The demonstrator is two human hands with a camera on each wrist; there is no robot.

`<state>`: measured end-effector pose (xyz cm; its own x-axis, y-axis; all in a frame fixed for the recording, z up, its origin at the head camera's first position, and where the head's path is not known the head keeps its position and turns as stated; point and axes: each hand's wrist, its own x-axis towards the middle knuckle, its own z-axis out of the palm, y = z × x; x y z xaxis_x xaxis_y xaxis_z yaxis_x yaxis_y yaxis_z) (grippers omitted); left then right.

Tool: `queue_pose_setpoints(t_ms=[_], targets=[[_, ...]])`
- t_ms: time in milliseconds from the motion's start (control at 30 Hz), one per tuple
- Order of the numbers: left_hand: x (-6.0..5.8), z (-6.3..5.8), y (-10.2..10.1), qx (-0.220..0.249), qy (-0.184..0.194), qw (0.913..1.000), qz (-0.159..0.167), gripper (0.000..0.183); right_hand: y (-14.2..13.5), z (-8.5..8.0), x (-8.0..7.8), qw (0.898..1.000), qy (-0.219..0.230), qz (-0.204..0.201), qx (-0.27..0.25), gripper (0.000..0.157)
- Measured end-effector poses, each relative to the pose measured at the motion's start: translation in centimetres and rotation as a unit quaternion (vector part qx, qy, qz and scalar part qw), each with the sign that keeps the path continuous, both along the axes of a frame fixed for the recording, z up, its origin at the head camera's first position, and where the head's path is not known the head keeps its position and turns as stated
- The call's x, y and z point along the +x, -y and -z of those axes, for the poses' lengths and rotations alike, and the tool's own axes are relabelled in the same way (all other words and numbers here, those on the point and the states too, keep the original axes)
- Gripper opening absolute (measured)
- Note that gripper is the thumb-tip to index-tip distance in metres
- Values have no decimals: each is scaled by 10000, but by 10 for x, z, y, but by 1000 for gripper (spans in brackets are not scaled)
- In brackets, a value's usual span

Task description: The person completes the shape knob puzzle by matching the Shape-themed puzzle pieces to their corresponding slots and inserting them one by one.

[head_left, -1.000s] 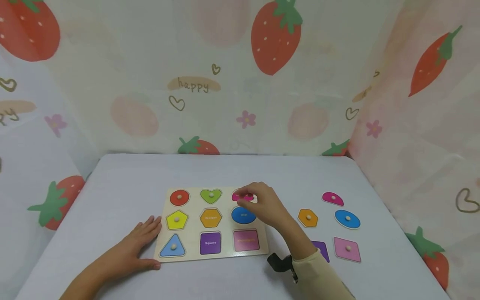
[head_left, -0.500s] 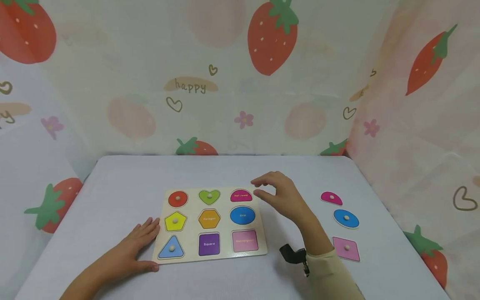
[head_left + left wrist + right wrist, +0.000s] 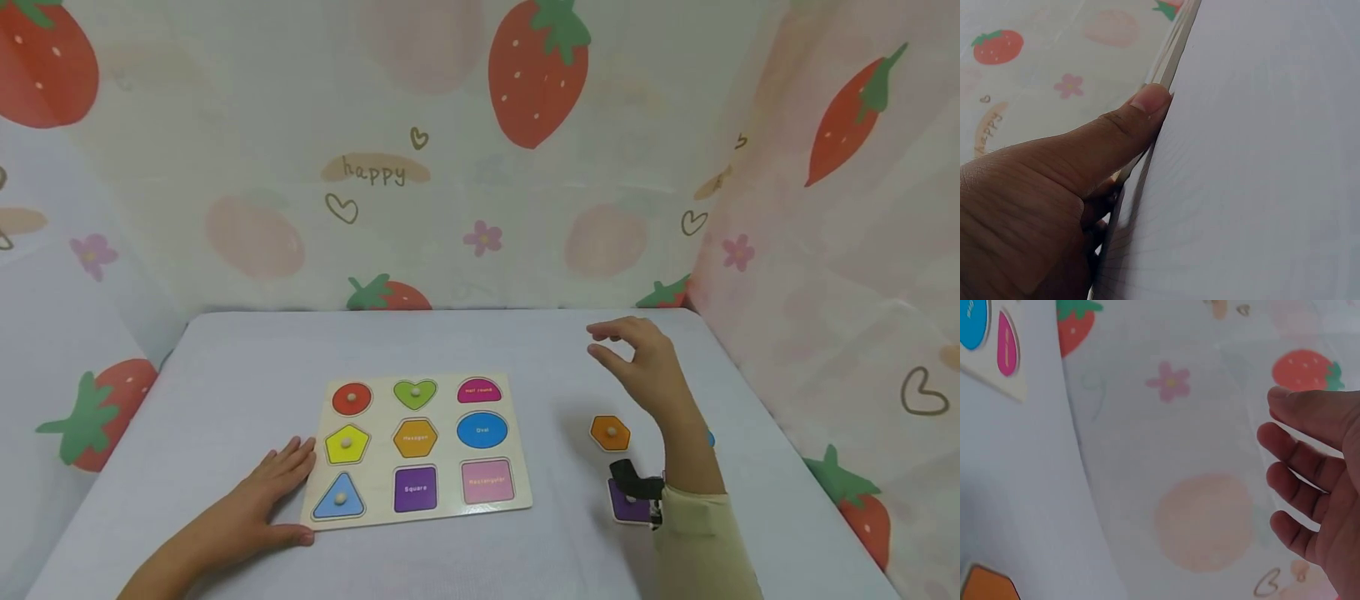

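Far left, the left hand (image 3: 258, 498) lies with relaxed, spread fingers against the left edge of the puzzle board (image 3: 378, 467); the left wrist cam adds a close-up of its thumb along that edge, though the other fingers are mostly hidden there. On the board, knobbed shapes sit down the left column plus a green heart (image 3: 415, 394), while only the head view lets you read "Hexagon", "Square" and "Rectangular". Next along, the orange hexagon piece (image 3: 611, 433) and purple square piece (image 3: 626, 507) lie on the table. Then the right hand (image 3: 645, 367) hangs in the air, thumb and index well apart; the right wrist cam reveals three fingers loosely bent. A blue piece (image 3: 712, 438) peeks out past the forearm.
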<state>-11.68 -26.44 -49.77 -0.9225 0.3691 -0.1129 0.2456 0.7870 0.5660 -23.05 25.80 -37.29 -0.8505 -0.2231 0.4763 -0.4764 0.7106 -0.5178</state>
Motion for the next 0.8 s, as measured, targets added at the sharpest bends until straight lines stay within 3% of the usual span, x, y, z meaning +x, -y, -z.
queue_pose_setpoints(t_ms=[167,367,633,800], targets=[[0,0,0,9,58,10000,-16,119,-28,7,-7,9993,3,356,92,27],[0,1,1,3,-48,10000,39,118,-59,20,-13,9938,446,1009,155,30],[0,2,1,-36,-155,9999,50,118,-87,48,-19,9794,1190,1616,211,37],[0,1,0,-22,-123,9999,58,118,-98,66,-21,9648,1730,1957,316,41]])
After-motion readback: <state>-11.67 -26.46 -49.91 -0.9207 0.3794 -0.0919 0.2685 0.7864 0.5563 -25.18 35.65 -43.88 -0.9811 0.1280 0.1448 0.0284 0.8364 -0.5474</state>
